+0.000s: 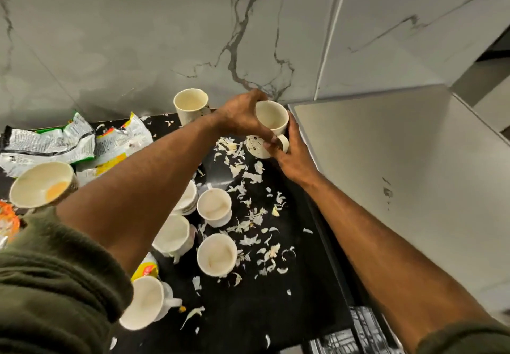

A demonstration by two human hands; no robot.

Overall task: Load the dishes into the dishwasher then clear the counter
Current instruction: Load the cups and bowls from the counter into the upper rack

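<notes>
Part of the mug (271, 117) is covered by the left hand (242, 117) and the right hand (294, 157), so its pattern is not seen whole. A cup (190, 196) and a yellow packet (147, 268) are half hidden under the left arm (154, 177). The dishwasher rack (358, 327) is cut off by the bottom edge. An orange wrapper (8, 217) is cut off at the left edge. The words on the silver packets (49, 144) are too small to be read.

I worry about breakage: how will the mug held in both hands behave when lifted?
The mug looks like glazed ceramic: probably stiff, weighty for its size, and breakable if knocked. The left hand grips its rim, the right hand holds at its handle, so tipping seems unlikely. Its smooth glaze might be slippery.
</notes>
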